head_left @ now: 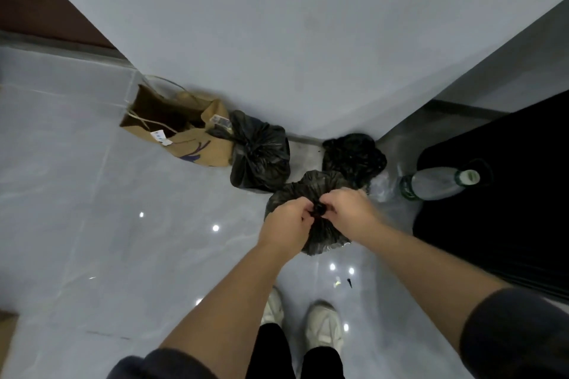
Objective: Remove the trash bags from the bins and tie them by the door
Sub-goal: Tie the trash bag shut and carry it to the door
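Note:
A black trash bag sits on the floor just in front of me. My left hand and my right hand both grip its gathered neck, meeting at a small black knot between the fingers. Two more black trash bags stand behind it against the wall: a tied one to the left and a crumpled one in the corner to the right. The lower part of the near bag is hidden under my hands.
A brown paper bag with string handles lies open against the wall at left. A clear plastic bottle lies beside a black mat at right. My white shoes stand on glossy grey tile.

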Motion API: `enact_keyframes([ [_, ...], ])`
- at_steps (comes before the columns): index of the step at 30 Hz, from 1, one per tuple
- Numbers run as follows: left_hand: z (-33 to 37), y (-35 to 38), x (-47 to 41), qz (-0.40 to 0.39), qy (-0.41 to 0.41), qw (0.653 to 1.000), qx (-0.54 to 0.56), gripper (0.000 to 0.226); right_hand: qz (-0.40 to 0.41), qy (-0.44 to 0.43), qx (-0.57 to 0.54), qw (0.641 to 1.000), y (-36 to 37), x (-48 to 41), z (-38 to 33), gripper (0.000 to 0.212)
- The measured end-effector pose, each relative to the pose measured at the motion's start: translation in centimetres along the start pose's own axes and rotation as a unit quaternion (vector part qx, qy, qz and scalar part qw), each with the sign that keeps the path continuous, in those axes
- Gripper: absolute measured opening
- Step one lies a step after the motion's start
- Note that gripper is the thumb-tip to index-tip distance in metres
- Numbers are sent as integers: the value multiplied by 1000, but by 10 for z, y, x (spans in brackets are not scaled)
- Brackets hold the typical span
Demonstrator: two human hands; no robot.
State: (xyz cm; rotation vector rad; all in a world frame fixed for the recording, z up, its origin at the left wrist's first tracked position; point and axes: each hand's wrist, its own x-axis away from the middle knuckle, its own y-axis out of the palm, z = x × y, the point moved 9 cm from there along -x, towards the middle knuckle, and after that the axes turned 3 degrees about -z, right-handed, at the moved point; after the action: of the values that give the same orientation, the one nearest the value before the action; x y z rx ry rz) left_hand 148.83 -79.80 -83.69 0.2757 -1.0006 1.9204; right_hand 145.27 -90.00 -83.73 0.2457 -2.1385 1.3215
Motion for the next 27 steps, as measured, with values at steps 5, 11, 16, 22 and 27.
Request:
enact_keyframes([
  [5,-26,29,-49,-7,5,1000,-3,22,-17,-34,69,997,16,-53,23,25],
  [11,-54,61,-102,-29,-3,998,59,45,15,-36,61,997,40,-111,54,26],
  [16,-70,96,-134,-106,-10,994,32,58,7,18,-46,999,77,-140,87,37],
  [22,-83,104,-151,-116,-21,992,48,58,-15,18,-103,994,96,-150,91,57],
  [27,-76,86,-138,-120,-29,992,15,57,-10,22,-138,990,83,-137,87,60],
])
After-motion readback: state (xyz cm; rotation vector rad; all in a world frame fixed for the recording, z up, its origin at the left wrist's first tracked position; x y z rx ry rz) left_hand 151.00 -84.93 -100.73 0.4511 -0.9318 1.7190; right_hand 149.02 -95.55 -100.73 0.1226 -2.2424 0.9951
